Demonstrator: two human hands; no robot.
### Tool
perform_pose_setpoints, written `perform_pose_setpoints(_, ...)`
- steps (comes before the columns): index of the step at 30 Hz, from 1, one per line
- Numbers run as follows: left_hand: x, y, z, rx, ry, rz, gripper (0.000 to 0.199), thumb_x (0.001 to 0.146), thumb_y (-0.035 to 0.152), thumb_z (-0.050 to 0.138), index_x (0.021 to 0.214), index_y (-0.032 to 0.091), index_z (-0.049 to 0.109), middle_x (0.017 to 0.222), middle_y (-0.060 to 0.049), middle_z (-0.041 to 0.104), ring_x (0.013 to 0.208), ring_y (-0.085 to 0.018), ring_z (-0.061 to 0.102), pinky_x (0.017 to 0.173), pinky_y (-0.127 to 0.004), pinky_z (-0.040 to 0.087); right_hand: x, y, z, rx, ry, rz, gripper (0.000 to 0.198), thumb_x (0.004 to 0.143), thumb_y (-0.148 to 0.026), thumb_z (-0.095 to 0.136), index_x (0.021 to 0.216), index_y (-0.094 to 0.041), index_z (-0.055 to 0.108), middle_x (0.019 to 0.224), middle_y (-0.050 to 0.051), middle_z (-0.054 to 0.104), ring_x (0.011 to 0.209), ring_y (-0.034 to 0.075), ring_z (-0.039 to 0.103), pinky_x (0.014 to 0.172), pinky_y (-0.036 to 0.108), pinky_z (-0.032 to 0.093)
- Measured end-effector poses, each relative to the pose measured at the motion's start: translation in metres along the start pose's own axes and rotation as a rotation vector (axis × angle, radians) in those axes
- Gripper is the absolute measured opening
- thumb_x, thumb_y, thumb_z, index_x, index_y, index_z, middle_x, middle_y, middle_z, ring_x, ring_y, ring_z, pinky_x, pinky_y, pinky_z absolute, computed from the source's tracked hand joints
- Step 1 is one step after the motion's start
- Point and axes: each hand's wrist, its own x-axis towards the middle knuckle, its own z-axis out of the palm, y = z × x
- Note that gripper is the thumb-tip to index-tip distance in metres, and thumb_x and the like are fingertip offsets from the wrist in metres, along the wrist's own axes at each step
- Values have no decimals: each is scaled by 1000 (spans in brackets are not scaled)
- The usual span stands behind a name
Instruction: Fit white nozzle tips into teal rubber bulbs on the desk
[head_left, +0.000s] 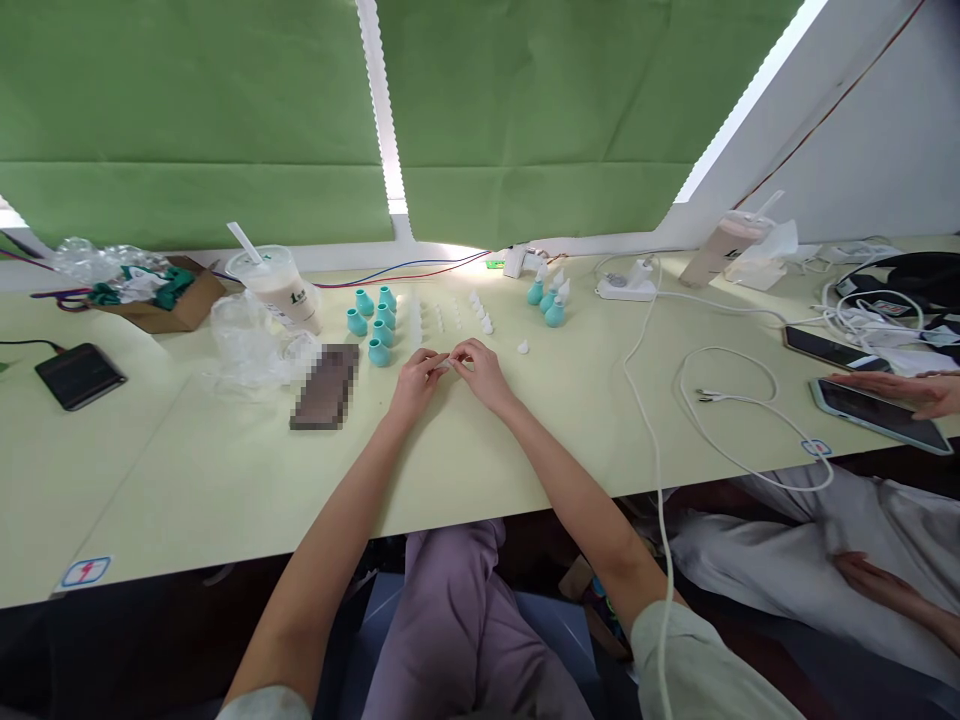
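My left hand (412, 386) and my right hand (484, 374) meet over the table, fingertips pinched together. Between them is a small whitish piece (444, 365), mostly covered by the fingers; its exact kind cannot be made out. Just beyond my left hand stand several open-topped teal bulbs (379, 352). Rows of small clear and white parts (440, 317) lie ahead of both hands, with larger white tips (487, 325) at their right end. One white tip (523, 347) lies apart, right of my right hand. Farther right are several teal bulbs fitted with white tips (555, 314).
A phone-like dark slab (325, 388), a plastic bag (244, 345) and a drink cup (281, 290) are on the left. White cable (646, 400) crosses the table on the right. There, another person's hand (919, 390) touches a phone (877, 412).
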Motion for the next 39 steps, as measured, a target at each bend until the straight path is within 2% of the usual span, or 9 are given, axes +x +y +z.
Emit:
perform_pose_setpoints(7, 0, 1, -1, -31, 31, 12, 26, 86, 26, 46, 103, 22, 66, 92, -5, 60, 82, -14, 57, 72, -27, 45, -1, -2, 2, 8, 9, -24, 9, 83, -26, 51, 79, -21, 57, 86, 2, 55, 74, 12, 56, 77, 30, 49)
perform_pose_setpoints(16, 4, 8, -6, -270, 49, -133, 29, 83, 39, 51, 96, 21, 69, 93, -6, 61, 82, -15, 58, 72, -27, 48, -1, -7, 3, 190, 68, 92, 11, 76, -32, 59, 78, -21, 60, 86, 2, 58, 75, 13, 60, 78, 30, 52)
perform_pose_setpoints(21, 5, 6, -6, -395, -43, -273, 34, 78, 44, 58, 98, 19, 69, 94, -8, 64, 79, -16, 58, 70, -28, 47, -1, -5, 5, 294, 94, 194, 13, 71, -31, 62, 78, -20, 60, 87, 1, 63, 77, 14, 62, 77, 30, 51)
perform_pose_setpoints(25, 4, 6, -4, -492, -123, -371, 43, 76, 47, 59, 103, 16, 68, 86, -8, 66, 70, -15, 55, 64, -27, 44, -1, -6, 4, 326, 95, 226, 13, 70, -31, 63, 77, -20, 60, 83, 1, 63, 78, 15, 62, 78, 30, 51)
perform_pose_setpoints(28, 4, 5, -4, -561, -164, -384, 45, 74, 49, 60, 101, 14, 69, 83, -7, 66, 67, -13, 53, 64, -27, 42, -1, -8, 3, 296, 90, 202, 12, 71, -31, 62, 76, -20, 60, 82, 1, 62, 79, 15, 61, 80, 30, 51)
perform_pose_setpoints(31, 4, 4, -5, -612, -154, -410, 44, 72, 48, 63, 100, 14, 70, 87, -8, 67, 67, -12, 53, 65, -27, 42, -1, -9, 3, 287, 67, 180, 13, 72, -33, 62, 77, -21, 61, 85, 1, 61, 82, 15, 60, 82, 30, 50)
perform_pose_setpoints(39, 6, 13, -14, -633, -205, -380, 40, 75, 45, 61, 102, 15, 69, 90, -7, 67, 73, -13, 52, 69, -28, 42, 0, -4, 3, 329, 57, 208, 18, 69, -35, 65, 78, -20, 60, 86, 2, 62, 73, 14, 60, 75, 30, 50)
